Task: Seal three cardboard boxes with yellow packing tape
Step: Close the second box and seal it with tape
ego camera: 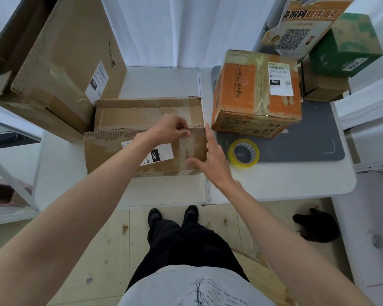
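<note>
— White curtains hang behind the white tabletop (159, 82), and pale wooden boards cover the floor below. What lies on the tabletop?

— Near its front edge, a flat brown cardboard box (128, 155) with torn corrugated flaps and a white shipping label. At the left rear corner a large open brown cardboard carton (60, 62) leans, touching the flat box.

— And to the right?

— A dark grey mat (296, 142) covers the right part. On it stands an orange-printed cardboard box (254, 93) wrapped in clear tape, with a white label on top. Behind it, at the right rear corner, sit a green cardboard box (349, 45) stacked on a small brown box (323, 87), and an orange-and-white printed card with a QR code (301, 29).

— Where is the tape?

— A roll of yellow packing tape (243, 153) lies flat at the mat's front left corner, just beside the flat box, touched by neither hand.

— The hands?

— The left hand (170, 129) has its fingers curled, pinching something small at the flap seam on top of the flat box; what exactly, I cannot tell. The right hand (210, 155) is spread, fingers straight, with its thumb on the box's right end.
</note>
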